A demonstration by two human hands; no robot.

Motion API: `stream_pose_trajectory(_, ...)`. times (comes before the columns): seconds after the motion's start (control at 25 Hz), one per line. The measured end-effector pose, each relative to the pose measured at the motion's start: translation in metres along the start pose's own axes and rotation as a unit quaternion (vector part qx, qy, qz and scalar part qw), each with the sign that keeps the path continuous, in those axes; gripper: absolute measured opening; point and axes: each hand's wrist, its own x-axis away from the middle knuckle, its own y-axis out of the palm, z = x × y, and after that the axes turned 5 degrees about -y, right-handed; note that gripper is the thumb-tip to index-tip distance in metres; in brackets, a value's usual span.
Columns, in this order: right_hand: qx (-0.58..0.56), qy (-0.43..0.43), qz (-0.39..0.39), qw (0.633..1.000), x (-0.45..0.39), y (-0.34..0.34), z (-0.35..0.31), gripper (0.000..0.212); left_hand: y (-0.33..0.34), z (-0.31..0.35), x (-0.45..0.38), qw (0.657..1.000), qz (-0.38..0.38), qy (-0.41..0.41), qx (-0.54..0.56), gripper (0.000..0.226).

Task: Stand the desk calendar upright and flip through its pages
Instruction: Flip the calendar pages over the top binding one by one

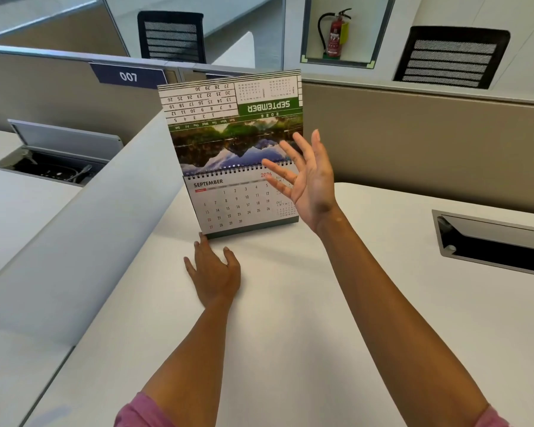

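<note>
The desk calendar (232, 204) stands upright on the white desk (290, 303), its front showing a September date grid. One page (228, 118) sticks straight up above the spiral binding, upside down, with a mountain lake photo and a green SEPTEMBER band. My right hand (305, 177) is raised in front of the calendar's right side, fingers spread and palm toward the page, holding nothing. My left hand (213, 272) lies flat on the desk, fingertips touching the calendar's lower left corner.
A curved grey divider (90, 226) runs along the left of the desk. A cable opening (490, 238) is cut into the desk at right, and another (53, 158) with a raised lid on the neighbouring desk. Beige partitions (413, 143) stand behind, with black chairs and a fire extinguisher (335, 33) beyond.
</note>
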Motion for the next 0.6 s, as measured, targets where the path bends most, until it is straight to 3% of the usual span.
stream_pose_trajectory(0.24, 0.056, -0.016, 0.055, 0.997, 0.010, -0.015, 0.021, 0.048, -0.001, 0.001, 0.000, 1.000, 0.001, 0.000, 0.001, 0.064)
stream_pose_trajectory(0.32, 0.092, -0.025, 0.107, 0.990, 0.011, -0.024, 0.026, 0.037, -0.001, 0.001, 0.001, 1.000, 0.001, 0.000, 0.001, 0.064)
stream_pose_trajectory(0.44, 0.165, -0.019, 0.202, 0.965, 0.014, -0.040, 0.040, 0.031, 0.000, 0.000, 0.000, 1.000, 0.002, 0.001, 0.001, 0.064)
stream_pose_trajectory(0.6, 0.293, 0.029, 0.215, 0.931, 0.021, -0.059, 0.067, 0.031, 0.000, 0.000, 0.001, 1.000, 0.002, 0.001, 0.001, 0.064)
